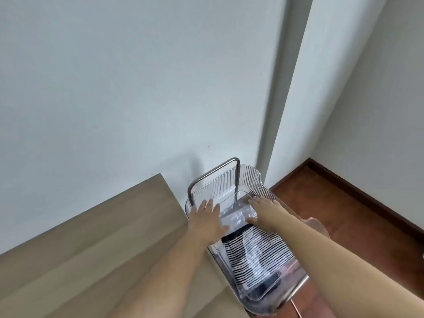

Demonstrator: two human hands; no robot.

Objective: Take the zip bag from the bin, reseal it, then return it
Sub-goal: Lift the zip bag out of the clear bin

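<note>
A clear zip bag (237,218) lies across the far half of a clear ribbed plastic bin (257,180), on top of black-and-white striped cloth (254,251). My left hand (207,218) is at the bag's left end, thumb against its near edge and fingers spread over the bin's left rim. My right hand (263,212) rests on the bag's right end, thumb under its near edge. Both hands pinch the bag, which still sits inside the bin. The seal's state is too blurred to tell.
The bin sits in a cart with a metal handle (214,174) at its far end. A light wooden table (91,244) stands to the left, against the white wall. Red-brown wooden floor (358,216) and a dark skirting board lie to the right.
</note>
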